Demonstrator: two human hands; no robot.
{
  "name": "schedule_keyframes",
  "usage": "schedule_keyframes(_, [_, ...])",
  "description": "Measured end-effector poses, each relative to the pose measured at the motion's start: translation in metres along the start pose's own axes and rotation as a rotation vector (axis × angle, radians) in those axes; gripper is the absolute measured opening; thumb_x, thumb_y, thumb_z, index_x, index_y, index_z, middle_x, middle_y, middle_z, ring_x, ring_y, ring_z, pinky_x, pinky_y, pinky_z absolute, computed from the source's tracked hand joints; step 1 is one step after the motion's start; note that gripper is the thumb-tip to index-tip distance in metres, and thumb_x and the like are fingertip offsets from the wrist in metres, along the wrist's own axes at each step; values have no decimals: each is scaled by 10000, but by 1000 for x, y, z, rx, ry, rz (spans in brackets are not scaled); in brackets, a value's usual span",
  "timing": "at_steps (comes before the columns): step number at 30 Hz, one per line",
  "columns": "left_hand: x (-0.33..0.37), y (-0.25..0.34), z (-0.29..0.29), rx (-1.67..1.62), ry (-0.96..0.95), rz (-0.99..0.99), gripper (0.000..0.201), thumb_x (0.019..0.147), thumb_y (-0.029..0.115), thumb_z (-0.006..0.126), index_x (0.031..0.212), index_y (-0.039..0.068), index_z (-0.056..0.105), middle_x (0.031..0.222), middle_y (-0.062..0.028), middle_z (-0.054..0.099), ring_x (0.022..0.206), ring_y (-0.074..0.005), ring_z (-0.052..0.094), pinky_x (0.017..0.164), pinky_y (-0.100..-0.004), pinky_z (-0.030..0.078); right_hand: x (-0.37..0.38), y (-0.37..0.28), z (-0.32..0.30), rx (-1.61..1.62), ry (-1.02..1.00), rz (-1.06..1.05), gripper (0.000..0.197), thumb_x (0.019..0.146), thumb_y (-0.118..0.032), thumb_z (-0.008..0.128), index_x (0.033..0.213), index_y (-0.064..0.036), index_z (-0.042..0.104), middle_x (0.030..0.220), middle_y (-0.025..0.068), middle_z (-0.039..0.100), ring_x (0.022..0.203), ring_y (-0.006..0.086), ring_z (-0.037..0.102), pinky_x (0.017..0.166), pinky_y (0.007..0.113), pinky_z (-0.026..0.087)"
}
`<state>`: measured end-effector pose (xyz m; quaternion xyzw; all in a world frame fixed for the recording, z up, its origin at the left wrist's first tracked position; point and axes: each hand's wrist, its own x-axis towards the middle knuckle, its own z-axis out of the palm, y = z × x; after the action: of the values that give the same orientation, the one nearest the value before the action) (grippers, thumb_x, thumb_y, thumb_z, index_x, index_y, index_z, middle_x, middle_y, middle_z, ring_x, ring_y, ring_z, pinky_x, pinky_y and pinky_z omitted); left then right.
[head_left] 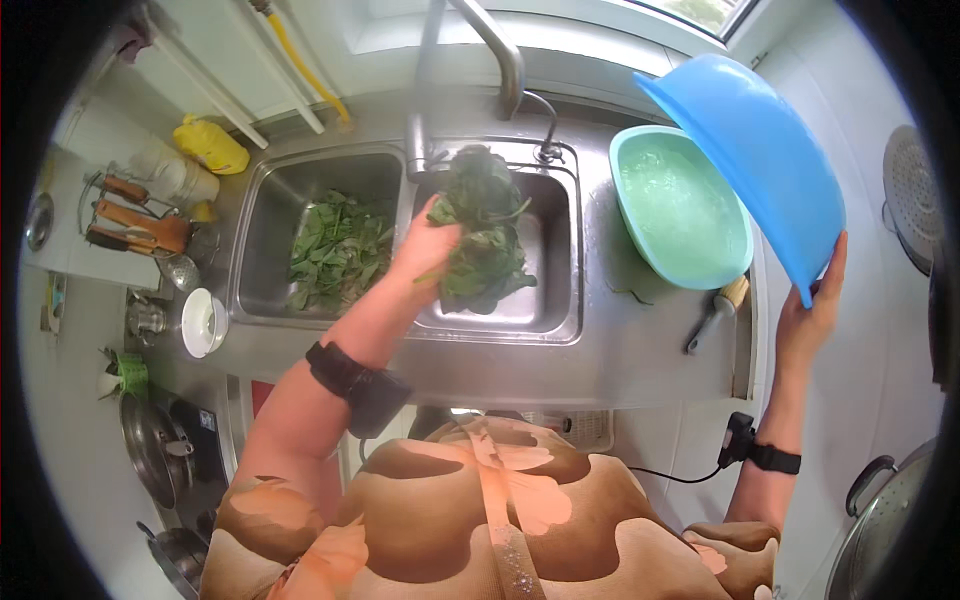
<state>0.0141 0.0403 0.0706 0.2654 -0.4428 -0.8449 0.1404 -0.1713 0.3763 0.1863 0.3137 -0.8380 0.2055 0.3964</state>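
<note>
A bunch of dark leafy greens [485,230] hangs over the right sink basin [552,270], with the fingers of my left hand [425,250] closed round it. More leafy greens [340,245] lie loose in the left sink basin [265,205]. On the right, my right hand [812,315] grips the lower rim of a blue plastic basin [765,165]. That basin is tipped on its side, partly over a pale green tub [622,190] with water in it. The inside of the blue basin faces away and is hidden.
A curved faucet [510,70] stands behind the sink. A brush [718,312] lies on the counter below the tub. On the left are a white bowl [204,322], a yellow bag [212,146] and a rack of wooden-handled utensils [140,220]. A pan [150,450] hangs lower left.
</note>
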Motion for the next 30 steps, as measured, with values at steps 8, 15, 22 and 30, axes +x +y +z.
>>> schedule_keyframes(8, [-11,-13,-13,-3,46,42,296,784,-42,524,1068,37,493,912,-78,595,768,-188,607,661,-323,521,51,23,56,526,71,329,492,789,31,489,1266,-35,387,1211,155,480,981,250,550,802,240,443])
schedule_keyframes(15, [-13,-27,-23,-14,113,31,402,765,-49,527,1153,35,461,965,-83,580,816,-173,591,681,-297,505,55,44,183,1259,34,1116,449,775,-40,554,1184,-5,375,1149,146,449,970,325,525,815,454,492])
schedule_keyframes(22, [-26,-2,-43,-12,64,43,359,742,-33,578,1087,20,496,920,-69,594,765,-158,599,651,-288,512,33,33,207,1572,-333,1743,577,770,-263,666,1141,67,371,1099,161,466,900,287,538,757,401,524])
schedule_keyframes(30, [-22,-21,-56,357,291,-3,671,703,9,516,1337,107,320,739,-52,548,523,-106,456,443,-252,369,2,38,203,1577,-874,1630,400,883,-330,494,1075,16,545,877,98,653,570,100,596,474,156,484])
